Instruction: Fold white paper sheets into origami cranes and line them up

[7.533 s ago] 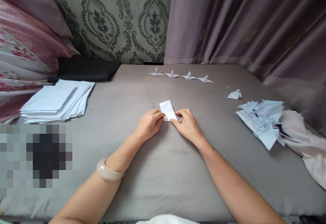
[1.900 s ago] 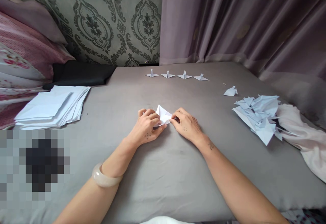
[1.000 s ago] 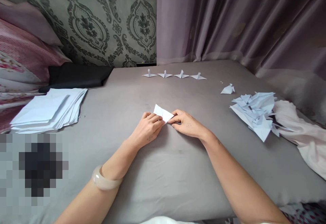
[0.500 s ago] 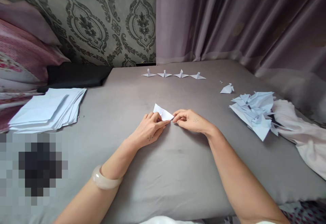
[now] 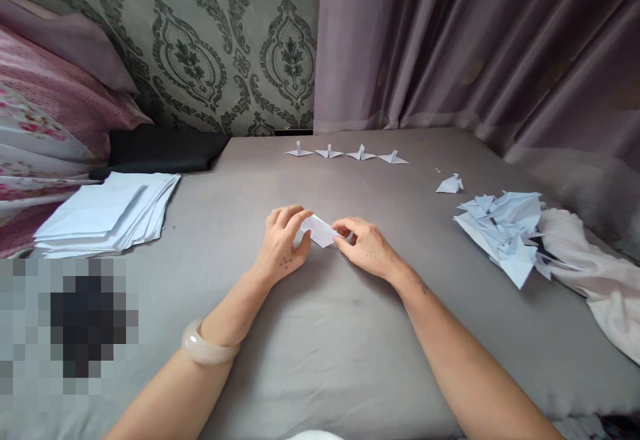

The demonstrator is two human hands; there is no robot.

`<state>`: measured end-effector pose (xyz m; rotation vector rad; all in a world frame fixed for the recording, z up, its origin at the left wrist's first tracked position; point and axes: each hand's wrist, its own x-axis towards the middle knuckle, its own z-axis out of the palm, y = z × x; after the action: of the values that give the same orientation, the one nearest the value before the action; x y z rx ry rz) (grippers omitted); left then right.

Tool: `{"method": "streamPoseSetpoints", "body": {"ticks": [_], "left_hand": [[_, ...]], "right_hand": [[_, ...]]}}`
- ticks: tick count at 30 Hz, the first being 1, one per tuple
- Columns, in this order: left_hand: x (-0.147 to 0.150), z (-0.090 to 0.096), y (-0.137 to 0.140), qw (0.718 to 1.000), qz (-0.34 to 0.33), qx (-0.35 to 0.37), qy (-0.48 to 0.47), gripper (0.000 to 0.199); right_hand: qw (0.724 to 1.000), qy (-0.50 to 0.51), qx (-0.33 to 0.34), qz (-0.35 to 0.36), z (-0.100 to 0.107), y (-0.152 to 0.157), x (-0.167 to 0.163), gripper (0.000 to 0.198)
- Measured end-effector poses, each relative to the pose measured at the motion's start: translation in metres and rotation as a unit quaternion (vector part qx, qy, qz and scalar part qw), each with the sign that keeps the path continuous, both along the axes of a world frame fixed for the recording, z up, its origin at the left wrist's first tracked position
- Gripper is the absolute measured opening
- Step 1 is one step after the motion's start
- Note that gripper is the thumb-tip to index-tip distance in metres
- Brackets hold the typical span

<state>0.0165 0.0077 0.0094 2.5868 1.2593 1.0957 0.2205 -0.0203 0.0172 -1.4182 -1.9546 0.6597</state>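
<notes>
A small folded piece of white paper [image 5: 323,232] is held between both hands over the grey sheet. My left hand [image 5: 286,243] pinches its left end, thumb below and fingers above. At the right end, my right hand [image 5: 367,245] grips the paper's corner between thumb and fingertips. The paper's underside is hidden. Beyond it several folded paper cranes [image 5: 361,153] stand in a row with wings spread. One more folded paper bird [image 5: 451,185] sits off to the right.
A stack of white paper sheets [image 5: 100,217] lies at the left, before a black folded item [image 5: 167,149]. To the right is a heap of folded paper pieces [image 5: 503,227] beside a pale cloth [image 5: 590,253]. A purple curtain [image 5: 400,47] hangs behind.
The paper has been turned between my hands. My left hand moved from pressing its near edge to pinching its left end; my right hand now grips the right corner. The view shifted slightly.
</notes>
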Motion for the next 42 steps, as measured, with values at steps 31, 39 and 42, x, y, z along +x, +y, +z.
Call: {"method": "streamPoseSetpoints", "body": {"ticks": [31,39,42], "left_hand": [[0.006,-0.001,-0.007,0.991,-0.075,-0.013,0.109,0.018],[0.01,-0.004,-0.005,0.995,-0.027,-0.04,0.086,0.012],[0.006,-0.001,-0.005,0.996,-0.021,-0.054,0.073,0.025]], "right_hand": [[0.984,-0.176,0.019,0.02,0.003,-0.003,0.005,0.019],[0.981,-0.187,0.041,-0.034,-0.003,-0.006,-0.006,0.01],[0.981,-0.186,0.054,0.001,-0.004,-0.007,-0.008,0.018]]}}
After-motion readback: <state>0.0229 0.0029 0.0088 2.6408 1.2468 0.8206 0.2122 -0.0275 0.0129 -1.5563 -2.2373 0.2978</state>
